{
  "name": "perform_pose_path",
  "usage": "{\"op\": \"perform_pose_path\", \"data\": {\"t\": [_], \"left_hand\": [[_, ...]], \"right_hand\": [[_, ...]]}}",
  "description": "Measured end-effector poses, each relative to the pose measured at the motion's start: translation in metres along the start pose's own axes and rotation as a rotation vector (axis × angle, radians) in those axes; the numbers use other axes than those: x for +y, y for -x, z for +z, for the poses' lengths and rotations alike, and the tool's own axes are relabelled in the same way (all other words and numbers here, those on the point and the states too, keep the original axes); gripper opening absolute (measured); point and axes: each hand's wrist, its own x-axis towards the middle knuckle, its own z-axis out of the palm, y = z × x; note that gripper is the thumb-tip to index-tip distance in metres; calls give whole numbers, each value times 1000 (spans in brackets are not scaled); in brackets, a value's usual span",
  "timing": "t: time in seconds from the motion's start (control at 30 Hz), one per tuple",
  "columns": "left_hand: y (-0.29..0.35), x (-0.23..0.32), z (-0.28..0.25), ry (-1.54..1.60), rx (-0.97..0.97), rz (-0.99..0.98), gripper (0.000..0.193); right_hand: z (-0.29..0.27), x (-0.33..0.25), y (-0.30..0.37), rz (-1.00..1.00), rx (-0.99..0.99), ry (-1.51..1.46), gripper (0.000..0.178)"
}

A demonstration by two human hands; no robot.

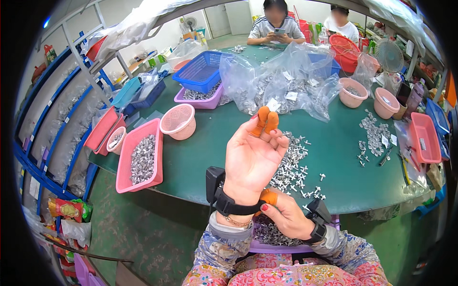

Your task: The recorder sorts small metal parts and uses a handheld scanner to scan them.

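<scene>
I'm looking over a broad green surface (pixel 205 157) that is spreading out beyond my left hand (pixel 253 159) and to both sides of it. Across it, well ahead of that hand, a person (pixel 274 28) in a pale shirt is sitting with a phone. Nearer, just past the left fingertips, clear plastic bags (pixel 293 78) are lying heaped, bulging with small grey pieces. To the left of the hand, a long pink tray (pixel 155 176) is holding more metal pieces; ahead of it and left, a blue basket (pixel 202 69) is sitting over a purple basket (pixel 205 104), and a round light-pink basket (pixel 179 121) is standing between these and the hand. Below my right hand (pixel 288 217), a purple tray (pixel 276 249) is carrying a mass of dark metal parts. I'm holding the left hand raised, palm showing, fingers loosely curled and grasping nothing. The right hand is crossing to the left wrist, its thumb and a covered finger pinching the end of the black strap (pixel 234 204), which is circling that wrist. Behind and right of the left hand, small silver metal parts (pixel 291 167) are lying scattered. Orange finger covers (pixel 265 123) are capping some fingertips.
</scene>
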Motion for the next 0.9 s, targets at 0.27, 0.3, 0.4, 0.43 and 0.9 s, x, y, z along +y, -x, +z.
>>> {"op": "perform_pose_path", "data": {"t": [0.27, 0.3, 0.4, 0.43, 0.9], "left_hand": [[22, -14, 29, 86, -88, -71, 24], [25, -17, 34, 88, -94, -97, 25], [33, -27, 44, 74, -147, -118, 27], [35, -32, 45, 58, -194, -110, 28], [42, -110, -4, -1655, -896, -520, 24]], "right_hand": [[-13, 12, 2, 147, -40, -264, 22], [-16, 12, 3, 235, 6, -276, 24], [-28, 29, 7, 332, 76, -342, 31], [-29, 26, 7, 268, 101, -303, 32], [-96, -25, -26, 389, -533, -276, 27]]}}
